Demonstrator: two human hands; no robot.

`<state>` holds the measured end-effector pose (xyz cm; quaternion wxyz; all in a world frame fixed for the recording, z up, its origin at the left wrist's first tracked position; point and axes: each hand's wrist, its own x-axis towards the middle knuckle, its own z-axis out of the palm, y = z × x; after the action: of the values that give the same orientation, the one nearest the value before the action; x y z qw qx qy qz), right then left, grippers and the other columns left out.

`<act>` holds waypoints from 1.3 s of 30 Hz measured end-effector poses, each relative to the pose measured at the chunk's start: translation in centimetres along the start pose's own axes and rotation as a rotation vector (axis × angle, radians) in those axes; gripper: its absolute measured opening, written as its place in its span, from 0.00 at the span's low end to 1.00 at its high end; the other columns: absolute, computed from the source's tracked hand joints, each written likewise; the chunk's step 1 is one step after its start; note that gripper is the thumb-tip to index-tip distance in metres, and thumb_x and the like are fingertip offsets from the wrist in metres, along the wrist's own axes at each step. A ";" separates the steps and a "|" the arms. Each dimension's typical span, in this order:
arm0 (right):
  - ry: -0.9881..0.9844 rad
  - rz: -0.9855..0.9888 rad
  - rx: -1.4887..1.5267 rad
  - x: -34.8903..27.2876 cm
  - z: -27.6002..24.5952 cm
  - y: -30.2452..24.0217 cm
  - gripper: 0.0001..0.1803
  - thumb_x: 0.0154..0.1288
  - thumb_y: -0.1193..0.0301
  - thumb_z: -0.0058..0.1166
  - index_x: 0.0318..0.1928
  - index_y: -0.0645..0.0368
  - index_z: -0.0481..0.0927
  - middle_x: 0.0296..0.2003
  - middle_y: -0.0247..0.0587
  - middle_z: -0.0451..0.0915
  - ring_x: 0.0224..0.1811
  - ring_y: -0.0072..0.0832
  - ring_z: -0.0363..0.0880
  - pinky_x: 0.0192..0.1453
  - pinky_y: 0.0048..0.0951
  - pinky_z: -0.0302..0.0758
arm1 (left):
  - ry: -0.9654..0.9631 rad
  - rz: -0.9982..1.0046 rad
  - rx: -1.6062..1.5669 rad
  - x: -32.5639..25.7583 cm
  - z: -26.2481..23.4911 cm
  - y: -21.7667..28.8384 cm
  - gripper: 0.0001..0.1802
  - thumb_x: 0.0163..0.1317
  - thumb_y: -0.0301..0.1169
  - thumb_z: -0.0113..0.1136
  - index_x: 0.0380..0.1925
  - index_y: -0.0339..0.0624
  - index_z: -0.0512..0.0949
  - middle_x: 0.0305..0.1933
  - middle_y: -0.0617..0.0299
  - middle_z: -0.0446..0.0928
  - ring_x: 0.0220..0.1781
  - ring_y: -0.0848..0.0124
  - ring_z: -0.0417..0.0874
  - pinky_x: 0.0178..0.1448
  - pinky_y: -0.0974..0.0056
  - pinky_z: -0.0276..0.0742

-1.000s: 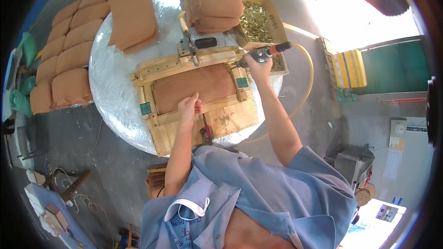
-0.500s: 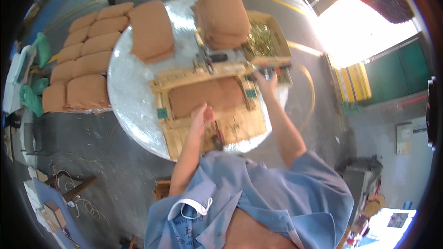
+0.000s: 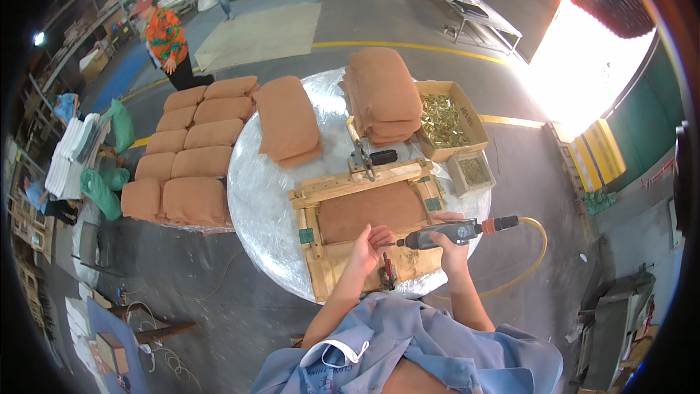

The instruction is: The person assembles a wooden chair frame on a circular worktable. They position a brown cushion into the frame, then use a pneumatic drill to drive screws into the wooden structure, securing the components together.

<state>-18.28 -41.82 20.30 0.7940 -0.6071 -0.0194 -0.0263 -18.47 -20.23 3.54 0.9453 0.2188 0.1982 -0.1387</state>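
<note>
My right hand (image 3: 453,246) grips a dark air screwdriver (image 3: 459,231) lying almost level, its bit aimed left. Close by the bit is my left hand (image 3: 368,248), palm partly up and fingers apart; whether a small screw rests in it I cannot tell. Both hands are above the near side of a wooden jig (image 3: 339,187) with green patches. Inside the jig lies a brown fabric-covered panel (image 3: 372,210). A toggle clamp (image 3: 360,159) with a black grip sits on the far rail, and a red-handled clamp (image 3: 389,271) on the near board.
The jig rests on a round, film-wrapped table (image 3: 255,226). Brown cushion stacks (image 3: 383,91) stand behind it, with more cushions (image 3: 193,197) at left. A carton of brass-coloured fasteners (image 3: 477,131) and a smaller box (image 3: 467,182) are at right. A yellow hose (image 3: 541,248) loops rightward. Two people are farther off.
My right hand has come back from the jig's far right corner toward my left hand, bringing the screwdriver across. My left hand's fingers have spread more. The view has tilted up.
</note>
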 end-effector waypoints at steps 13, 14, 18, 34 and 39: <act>0.101 -0.082 0.016 -3.3 -0.8 -2.5 0.28 0.55 0.82 0.65 0.58 0.63 0.74 0.55 0.48 0.82 0.52 0.41 0.89 0.62 0.41 0.84 | 0.032 -0.049 -0.021 -1.7 0.2 -1.8 0.18 0.80 0.44 0.60 0.48 0.39 0.82 0.41 0.55 0.89 0.42 0.64 0.92 0.48 0.60 0.93; 0.107 -0.098 0.036 -3.4 -0.9 -2.8 0.29 0.54 0.82 0.65 0.58 0.62 0.74 0.55 0.49 0.82 0.52 0.42 0.89 0.62 0.42 0.85 | 0.033 -0.070 -0.006 -1.9 0.1 -1.9 0.16 0.79 0.43 0.62 0.46 0.40 0.82 0.39 0.57 0.88 0.40 0.66 0.92 0.46 0.61 0.93; 0.130 -0.092 0.061 -3.9 -1.3 -3.1 0.28 0.55 0.82 0.64 0.58 0.62 0.74 0.54 0.49 0.82 0.53 0.44 0.89 0.62 0.43 0.85 | 0.053 -0.118 0.054 -3.0 0.1 -2.1 0.14 0.77 0.42 0.66 0.44 0.42 0.82 0.35 0.62 0.86 0.35 0.70 0.90 0.43 0.64 0.92; 0.097 -0.076 0.099 -3.8 -2.4 -2.6 0.29 0.57 0.82 0.63 0.60 0.62 0.72 0.55 0.50 0.81 0.53 0.47 0.89 0.62 0.46 0.86 | 0.079 -0.011 -0.016 -4.2 -0.3 -2.7 0.12 0.76 0.38 0.67 0.42 0.41 0.82 0.34 0.63 0.85 0.32 0.72 0.89 0.39 0.67 0.92; 0.073 -0.064 0.140 -3.9 -2.5 -2.5 0.29 0.58 0.81 0.62 0.62 0.62 0.72 0.57 0.51 0.80 0.54 0.47 0.88 0.63 0.45 0.85 | 0.038 0.001 -0.095 -4.7 -1.2 -2.7 0.08 0.78 0.34 0.65 0.43 0.41 0.82 0.35 0.62 0.85 0.36 0.71 0.90 0.42 0.66 0.93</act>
<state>-22.37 -44.81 21.83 0.8333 -0.5479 -0.0117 -0.0725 -23.95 -21.19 3.64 0.9507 0.1765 0.2223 -0.1246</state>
